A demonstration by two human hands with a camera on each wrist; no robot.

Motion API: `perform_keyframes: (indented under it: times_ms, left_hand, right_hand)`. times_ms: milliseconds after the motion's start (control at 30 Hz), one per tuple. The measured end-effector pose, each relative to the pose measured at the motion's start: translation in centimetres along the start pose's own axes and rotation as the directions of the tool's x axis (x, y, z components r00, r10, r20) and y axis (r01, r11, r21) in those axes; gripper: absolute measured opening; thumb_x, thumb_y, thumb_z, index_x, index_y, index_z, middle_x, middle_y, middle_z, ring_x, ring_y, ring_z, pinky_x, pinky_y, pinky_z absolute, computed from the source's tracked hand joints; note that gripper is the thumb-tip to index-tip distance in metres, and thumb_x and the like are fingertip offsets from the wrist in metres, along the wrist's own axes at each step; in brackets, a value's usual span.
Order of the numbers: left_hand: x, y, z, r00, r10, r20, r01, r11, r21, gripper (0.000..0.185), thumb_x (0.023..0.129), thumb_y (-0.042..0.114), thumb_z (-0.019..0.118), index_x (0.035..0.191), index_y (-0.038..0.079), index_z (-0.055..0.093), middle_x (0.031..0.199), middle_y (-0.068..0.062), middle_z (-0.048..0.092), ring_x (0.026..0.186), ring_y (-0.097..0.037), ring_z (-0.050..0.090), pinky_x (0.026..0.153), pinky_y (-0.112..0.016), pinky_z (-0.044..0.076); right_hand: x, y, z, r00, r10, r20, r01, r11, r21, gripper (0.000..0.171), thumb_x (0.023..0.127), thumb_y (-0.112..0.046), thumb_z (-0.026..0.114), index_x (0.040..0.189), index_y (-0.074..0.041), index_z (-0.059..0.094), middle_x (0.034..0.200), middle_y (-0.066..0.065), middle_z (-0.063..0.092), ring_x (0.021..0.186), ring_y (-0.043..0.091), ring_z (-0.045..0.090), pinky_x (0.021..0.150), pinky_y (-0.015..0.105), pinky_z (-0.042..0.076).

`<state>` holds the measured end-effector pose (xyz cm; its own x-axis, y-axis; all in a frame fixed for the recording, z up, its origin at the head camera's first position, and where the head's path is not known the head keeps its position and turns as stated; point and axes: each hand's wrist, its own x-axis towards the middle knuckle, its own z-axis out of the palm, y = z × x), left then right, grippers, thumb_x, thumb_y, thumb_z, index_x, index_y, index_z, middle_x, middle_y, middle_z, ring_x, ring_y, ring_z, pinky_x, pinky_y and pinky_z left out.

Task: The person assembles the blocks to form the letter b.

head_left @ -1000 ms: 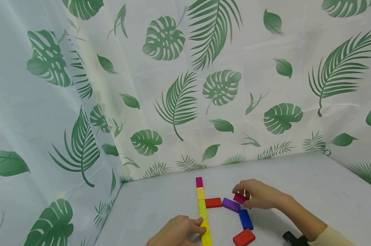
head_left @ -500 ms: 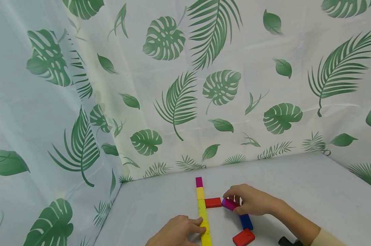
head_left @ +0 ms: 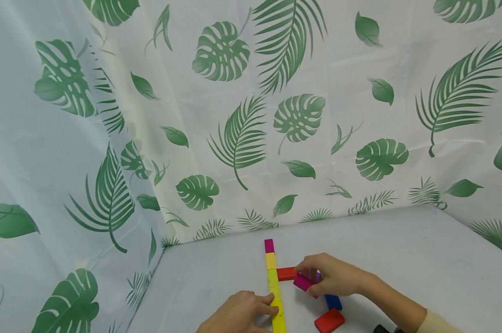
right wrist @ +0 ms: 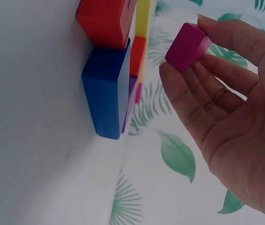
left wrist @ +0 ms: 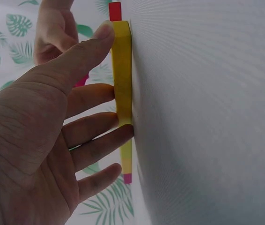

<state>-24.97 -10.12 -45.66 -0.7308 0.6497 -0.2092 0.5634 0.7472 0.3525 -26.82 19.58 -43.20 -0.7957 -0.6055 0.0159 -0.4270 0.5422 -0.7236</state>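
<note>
My right hand (head_left: 338, 276) pinches a magenta block (head_left: 304, 282) between thumb and fingers, raised off the table as the right wrist view shows. Just behind it lie a red block (head_left: 286, 274) and a purple block (head_left: 318, 276), the purple one mostly covered by the fingers. My left hand (head_left: 239, 312) rests its fingertips against a straight row of yellow blocks (head_left: 278, 319), thumb near one end in the left wrist view. A small magenta block (head_left: 269, 245) tops the row's far end. A blue block (right wrist: 105, 89) and another red block (head_left: 330, 320) continue the curve to the right.
White table (head_left: 400, 249) surface spreads around the blocks. Leaf-printed curtains (head_left: 242, 203) rise behind and at the sides. At the bottom edge, beneath the right forearm, a black object (head_left: 381, 329) is partly visible.
My right hand has carried the magenta block leftward and nearer, from right of the purple block, past over it, to in front of the far red block. The left hand stays put.
</note>
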Motion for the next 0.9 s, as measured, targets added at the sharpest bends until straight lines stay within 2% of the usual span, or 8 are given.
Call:
perform_keyframes:
  times_ms: [133, 500, 700, 900]
  left_hand:
    - [-0.1, -0.1, -0.1, 1.000, 0.020, 0.004, -0.020, 1.000, 0.016, 0.048, 0.085, 0.059, 0.079, 0.129, 0.040, 0.072, 0.139, 0.022, 0.064, 0.090, 0.005, 0.054, 0.090, -0.024, 0.054]
    - [-0.1, -0.1, -0.2, 1.000, 0.010, 0.007, -0.010, 1.000, 0.005, 0.050, 0.084, 0.057, 0.081, 0.131, 0.043, 0.071, 0.139, 0.023, 0.064, 0.093, 0.004, 0.056, 0.089, -0.025, 0.055]
    - [-0.1, 0.0, -0.2, 1.000, 0.002, 0.005, -0.002, 1.000, -0.004, 0.049, 0.083, 0.057, 0.081, 0.130, 0.043, 0.071, 0.138, 0.024, 0.064, 0.092, 0.004, 0.055, 0.087, -0.024, 0.055]
    - [-0.1, -0.1, -0.2, 1.000, -0.006, 0.004, 0.006, 1.000, -0.020, 0.049, 0.083, 0.057, 0.081, 0.129, 0.043, 0.071, 0.139, 0.024, 0.063, 0.092, 0.005, 0.055, 0.089, -0.025, 0.055]
  right_hand:
    - [0.1, -0.1, 0.3, 1.000, -0.007, 0.010, 0.007, 1.000, 0.007, 0.044, 0.087, -0.020, 0.084, 0.129, -0.018, 0.072, 0.104, -0.010, 0.067, 0.096, 0.012, 0.062, 0.077, 0.025, 0.059]
    - [0.1, -1.1, 1.4, 0.997, -0.007, 0.076, 0.002, 0.997, 0.075, 0.044, 0.088, -0.017, 0.083, 0.130, -0.019, 0.072, 0.099, -0.007, 0.069, 0.088, 0.011, 0.065, 0.073, 0.024, 0.059]
    - [0.0, -1.4, 2.0, 0.995, 0.013, 0.096, -0.019, 0.998, 0.064, 0.046, 0.085, -0.016, 0.086, 0.129, -0.021, 0.072, 0.100, -0.009, 0.069, 0.089, 0.009, 0.066, 0.075, 0.023, 0.060]
    - [-0.1, -1.6, 2.3, 0.992, -0.012, 0.126, 0.006, 0.999, 0.044, 0.046, 0.085, -0.018, 0.085, 0.129, -0.022, 0.072, 0.100, -0.013, 0.068, 0.089, 0.005, 0.065, 0.076, 0.022, 0.059]
